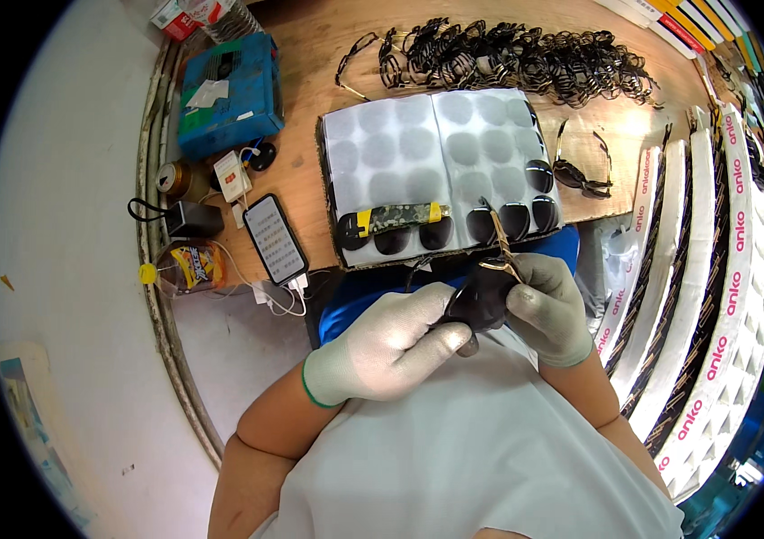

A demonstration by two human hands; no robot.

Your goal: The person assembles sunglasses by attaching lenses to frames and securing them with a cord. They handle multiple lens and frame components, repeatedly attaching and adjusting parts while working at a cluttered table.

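In front of my chest, both white-gloved hands grip one pair of sunglasses [481, 299] with dark lenses and a thin gold-coloured temple pointing up and away. My left hand [391, 346] pinches the left part between thumb and fingers. My right hand [549, 310] is closed round the right part, near the hinge. Just beyond lies a tray [321, 162] with white paper sheets [386, 148] over rows of round dark lenses. Bare lenses [515, 220] show along its near and right edges. A camouflage-patterned cutter with yellow ends [400, 218] rests on the tray's near left.
A heap of eyeglass frames [517, 63] lies at the back of the wooden table [301, 117]. One more pair of glasses [584, 178] sits right of the tray. To the left are a phone [276, 238], a blue box [229, 94] and cables. Long white cartons [724, 269] line the right side.
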